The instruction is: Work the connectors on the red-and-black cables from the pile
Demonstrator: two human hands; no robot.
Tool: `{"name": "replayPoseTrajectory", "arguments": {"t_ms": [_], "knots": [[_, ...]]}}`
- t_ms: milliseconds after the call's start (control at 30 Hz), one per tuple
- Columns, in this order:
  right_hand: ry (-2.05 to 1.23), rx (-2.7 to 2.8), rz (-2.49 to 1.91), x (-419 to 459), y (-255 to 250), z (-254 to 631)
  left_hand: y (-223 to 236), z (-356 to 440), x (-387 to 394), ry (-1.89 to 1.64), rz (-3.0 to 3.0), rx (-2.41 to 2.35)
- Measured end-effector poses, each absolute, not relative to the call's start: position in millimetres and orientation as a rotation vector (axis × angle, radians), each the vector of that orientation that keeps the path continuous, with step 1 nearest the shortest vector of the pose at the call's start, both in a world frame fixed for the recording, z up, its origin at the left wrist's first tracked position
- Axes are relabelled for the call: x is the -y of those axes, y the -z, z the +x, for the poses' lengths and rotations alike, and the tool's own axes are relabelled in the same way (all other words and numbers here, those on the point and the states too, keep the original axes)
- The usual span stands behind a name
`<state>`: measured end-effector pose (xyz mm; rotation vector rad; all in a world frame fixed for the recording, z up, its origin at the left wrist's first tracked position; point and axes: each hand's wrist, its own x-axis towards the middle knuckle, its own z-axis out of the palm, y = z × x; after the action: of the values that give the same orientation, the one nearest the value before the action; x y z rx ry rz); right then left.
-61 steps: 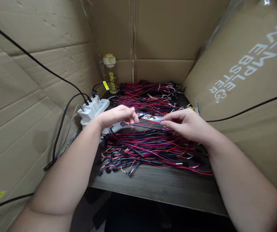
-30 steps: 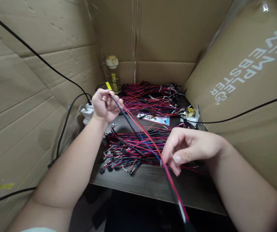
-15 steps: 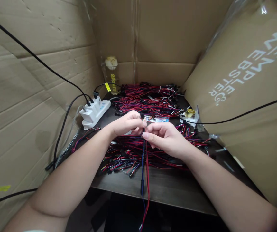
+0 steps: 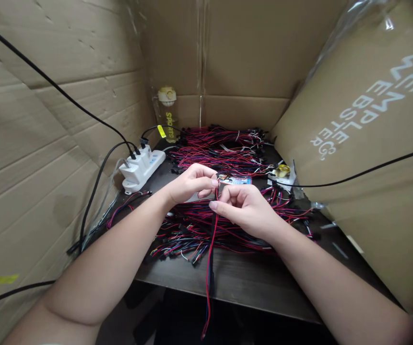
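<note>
A wire harness (image 4: pixel 209 268) of red, blue and black strands hangs from my hands, its loose ends dangling past the table's front edge. My left hand (image 4: pixel 199 183) pinches its upper end between thumb and fingertips. Just below and to the right, my right hand (image 4: pixel 240 206) has its fingers curled, with the thumb against the same wires. The small parts between the fingertips are too fine to make out. Behind the hands lies a printed colourful card (image 4: pixel 237 180). Beneath them spreads a pile of red and black wire harnesses (image 4: pixel 242 235).
More bundled harnesses (image 4: pixel 220 148) lie at the back. A white power strip (image 4: pixel 143 170) with plugs stands at left, a clear bottle (image 4: pixel 168 112) behind it. At right sits a yellow tape roll (image 4: pixel 282 170) on plastic. Cardboard walls (image 4: pixel 245 52) surround the dark table (image 4: pixel 249 275); black cables cross both sides.
The hanging wires have turned, so the red strands now lie in front and their ends swing left. My right thumb has shifted slightly left and down along the harness.
</note>
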<state>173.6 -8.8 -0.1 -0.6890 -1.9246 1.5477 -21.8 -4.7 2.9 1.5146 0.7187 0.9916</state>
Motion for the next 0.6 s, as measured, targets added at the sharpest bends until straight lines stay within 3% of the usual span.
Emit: {"name": "replayPoseTrajectory", "arguments": {"t_ms": [600], "knots": [[-1.547, 1.903, -0.744, 4.4, -0.6, 174.9, -3.4, -17.3, 6.3, -1.179, 1.675, -1.015]]}}
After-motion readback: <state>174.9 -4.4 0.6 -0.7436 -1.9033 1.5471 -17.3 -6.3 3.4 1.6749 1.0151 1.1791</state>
